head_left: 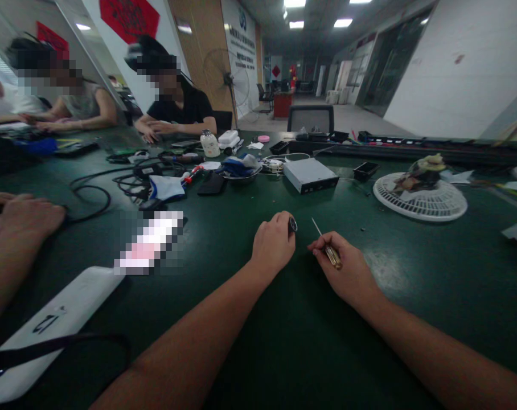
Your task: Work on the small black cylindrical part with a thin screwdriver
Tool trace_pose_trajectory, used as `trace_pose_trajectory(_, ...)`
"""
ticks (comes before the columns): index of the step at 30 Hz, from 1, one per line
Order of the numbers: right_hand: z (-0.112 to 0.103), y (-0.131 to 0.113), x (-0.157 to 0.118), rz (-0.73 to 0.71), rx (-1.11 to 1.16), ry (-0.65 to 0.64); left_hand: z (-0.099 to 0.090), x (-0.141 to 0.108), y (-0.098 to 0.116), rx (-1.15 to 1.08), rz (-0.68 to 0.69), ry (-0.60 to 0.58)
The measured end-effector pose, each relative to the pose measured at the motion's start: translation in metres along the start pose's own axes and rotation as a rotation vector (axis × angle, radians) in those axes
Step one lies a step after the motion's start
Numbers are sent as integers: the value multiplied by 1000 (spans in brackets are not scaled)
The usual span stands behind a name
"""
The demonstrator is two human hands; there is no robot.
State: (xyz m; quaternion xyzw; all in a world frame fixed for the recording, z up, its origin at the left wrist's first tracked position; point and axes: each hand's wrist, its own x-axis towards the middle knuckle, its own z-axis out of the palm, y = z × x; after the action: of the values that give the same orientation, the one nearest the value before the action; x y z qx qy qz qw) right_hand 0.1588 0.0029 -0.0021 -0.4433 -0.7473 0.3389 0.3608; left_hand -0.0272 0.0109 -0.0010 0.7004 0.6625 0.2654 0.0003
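Left hand (274, 244) closed round dark part (292, 225); round end showing, rest hidden. Right hand (343, 269) grips screwdriver (333, 258), tip (314, 220) pointing away, apart from left hand. Grey box (306, 173) beyond 2 hands. Best: brace part firmly, steer screwdriver straight, left hand clear of tip.

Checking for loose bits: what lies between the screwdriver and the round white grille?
In the head view, a small dark piece lies on the green table between the screwdriver and round white grille.
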Motion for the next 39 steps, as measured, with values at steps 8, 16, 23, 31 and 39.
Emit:
trace_pose_trajectory(8,0,3,0,-28,19,3,1,0,-1,-19,27,5)
trace_pose_trajectory(16,1,4,1,36,35,66,4,1,0,-48,40,-48)
trace_pose_trajectory(23,3,15,3,-21,269,210,0,1,0,-114,217,-59)
trace_pose_trajectory(31,5,17,4,-11,298,281,6,2,-5,-123,503,-84)
trace_pose_trajectory(39,3,11,3,4,400,308,4,2,-5,-124,482,-71)
